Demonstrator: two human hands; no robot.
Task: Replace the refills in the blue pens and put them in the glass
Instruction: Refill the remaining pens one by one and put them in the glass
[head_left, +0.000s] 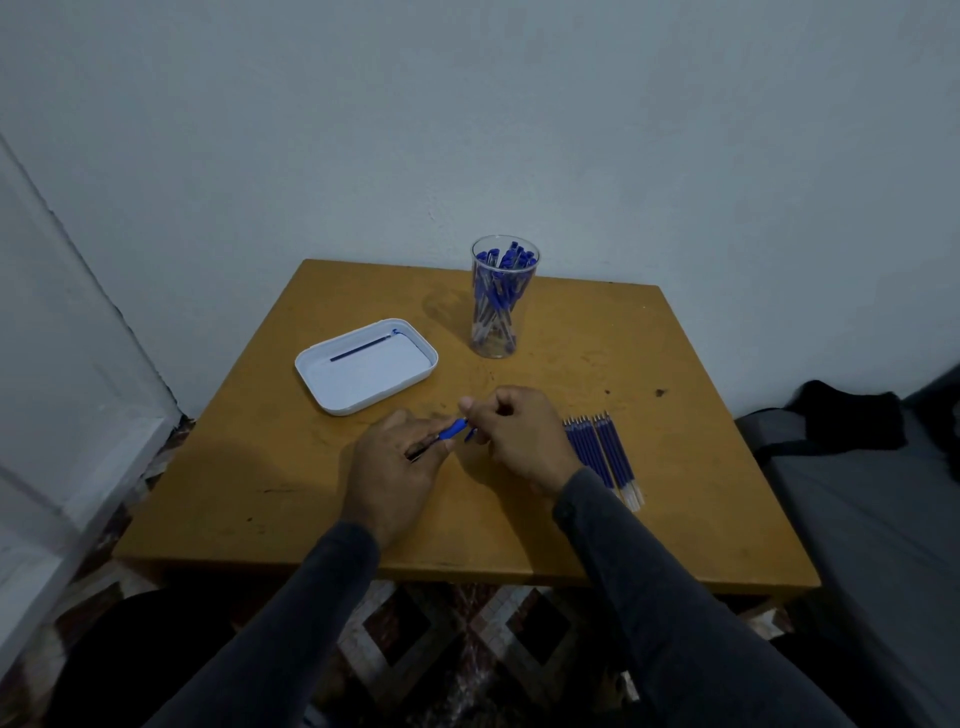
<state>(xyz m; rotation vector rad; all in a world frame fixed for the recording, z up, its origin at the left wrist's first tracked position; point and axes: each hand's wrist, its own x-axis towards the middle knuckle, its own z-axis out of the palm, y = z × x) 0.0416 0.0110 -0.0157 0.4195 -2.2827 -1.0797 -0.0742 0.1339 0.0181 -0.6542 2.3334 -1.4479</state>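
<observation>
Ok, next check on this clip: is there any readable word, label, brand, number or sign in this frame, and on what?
No readable text anywhere in this frame.
Pens in the glass: any print too small and blurred to read.
Refills on the table: no legible marking.
White tray: plain, only one refill lying in it.
Pen between the left hand and right hand: nothing legible.
</observation>
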